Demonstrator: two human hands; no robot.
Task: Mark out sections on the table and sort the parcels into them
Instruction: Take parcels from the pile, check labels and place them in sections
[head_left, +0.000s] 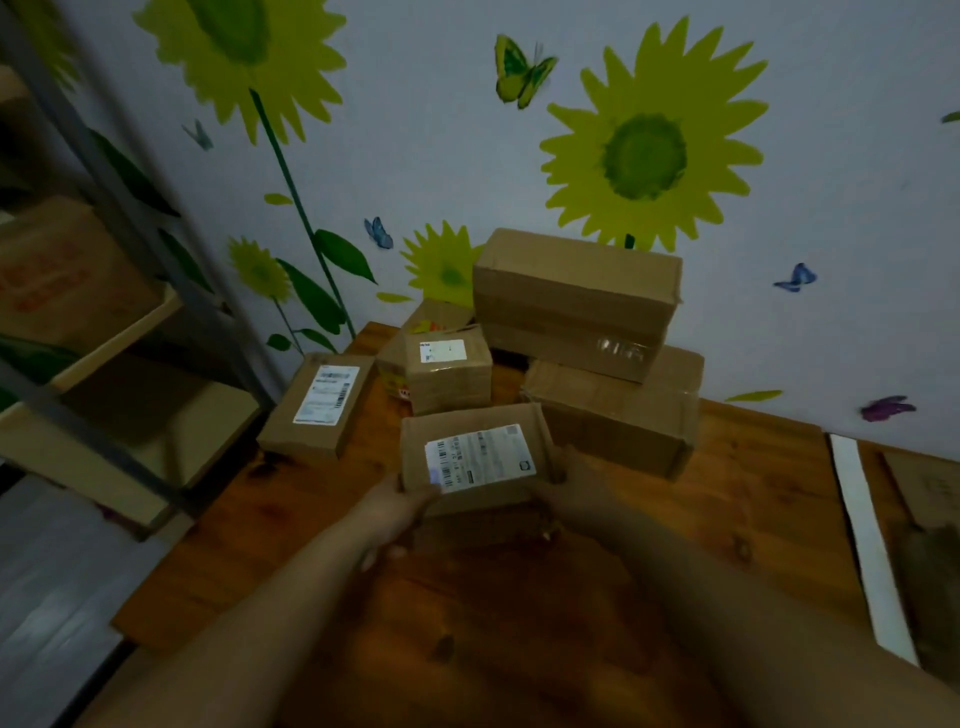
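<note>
Both hands grip one labelled parcel (478, 457), the left hand (400, 512) at its near left corner and the right hand (569, 493) at its right end, above the wooden bench (753, 467). Behind it stand five more parcels: a flat one (319, 405) at left, a small one (449, 371), a printed one (434, 317) half hidden behind it, and two large boxes, the upper (574, 296) on the lower (613, 415). One white strip (867, 545) lies at right.
</note>
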